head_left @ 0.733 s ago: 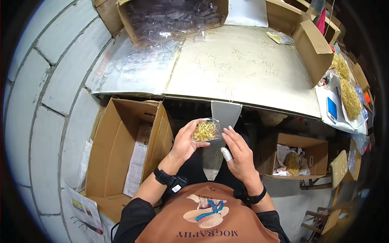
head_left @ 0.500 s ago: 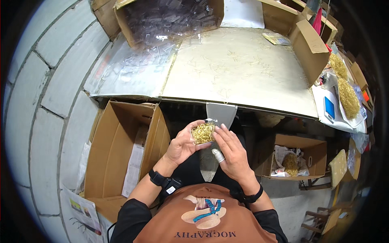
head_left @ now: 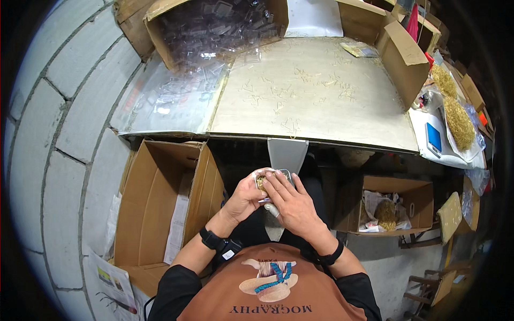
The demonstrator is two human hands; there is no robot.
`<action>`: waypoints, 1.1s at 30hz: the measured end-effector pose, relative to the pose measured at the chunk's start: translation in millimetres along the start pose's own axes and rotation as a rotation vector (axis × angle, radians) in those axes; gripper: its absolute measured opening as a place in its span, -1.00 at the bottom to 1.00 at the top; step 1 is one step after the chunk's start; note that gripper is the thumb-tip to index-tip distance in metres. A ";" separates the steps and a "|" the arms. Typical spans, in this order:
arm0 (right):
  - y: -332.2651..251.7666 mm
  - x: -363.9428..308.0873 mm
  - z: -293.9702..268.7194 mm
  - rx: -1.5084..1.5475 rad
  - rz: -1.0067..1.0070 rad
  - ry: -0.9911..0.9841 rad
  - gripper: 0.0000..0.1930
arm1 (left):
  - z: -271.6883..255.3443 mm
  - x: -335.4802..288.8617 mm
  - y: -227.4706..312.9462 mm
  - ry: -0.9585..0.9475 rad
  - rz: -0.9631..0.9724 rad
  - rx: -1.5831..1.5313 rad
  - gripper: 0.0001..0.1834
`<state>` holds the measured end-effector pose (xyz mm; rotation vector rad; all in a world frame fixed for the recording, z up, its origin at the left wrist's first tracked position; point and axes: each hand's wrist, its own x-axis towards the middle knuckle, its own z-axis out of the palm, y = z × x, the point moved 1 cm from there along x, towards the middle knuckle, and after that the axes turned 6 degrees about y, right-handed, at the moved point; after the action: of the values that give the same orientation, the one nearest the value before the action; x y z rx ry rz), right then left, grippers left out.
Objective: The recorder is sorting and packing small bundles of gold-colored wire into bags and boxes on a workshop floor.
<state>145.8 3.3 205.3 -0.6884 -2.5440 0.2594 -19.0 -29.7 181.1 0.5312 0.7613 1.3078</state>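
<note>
While the left hand [head_left: 244, 198] clasps the box [head_left: 288, 174] of gold wires [head_left: 261, 183], the right hand [head_left: 292, 207] lies flat over it, near the table's [head_left: 321, 115] near edge.

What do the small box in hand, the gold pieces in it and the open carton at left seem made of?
Small box: likely clear, glossy plastic; its visible corner is see-through, though much is covered.
Gold pieces: probably thin metal wire, shiny yellow; whether plated or coated can't be told.
Carton: matt brown cardboard, by its creased walls.
</note>
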 end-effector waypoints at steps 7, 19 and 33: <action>-1.6 -0.3 -5.0 0.047 0.063 0.017 -0.36 | 11.1 3.5 -0.1 0.032 0.025 -0.042 -0.57; 12.4 72.1 -31.7 -0.045 -0.119 0.028 -0.39 | 21.7 8.2 -4.0 -0.014 -0.110 -0.367 -0.29; 33.9 111.5 -103.4 0.508 0.104 0.517 -0.54 | 37.5 27.0 62.6 -0.106 -0.017 -0.241 -0.25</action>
<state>128.1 95.4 329.7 -0.5896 -1.8489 0.6434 -29.4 11.8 246.1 0.3958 0.5107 1.3237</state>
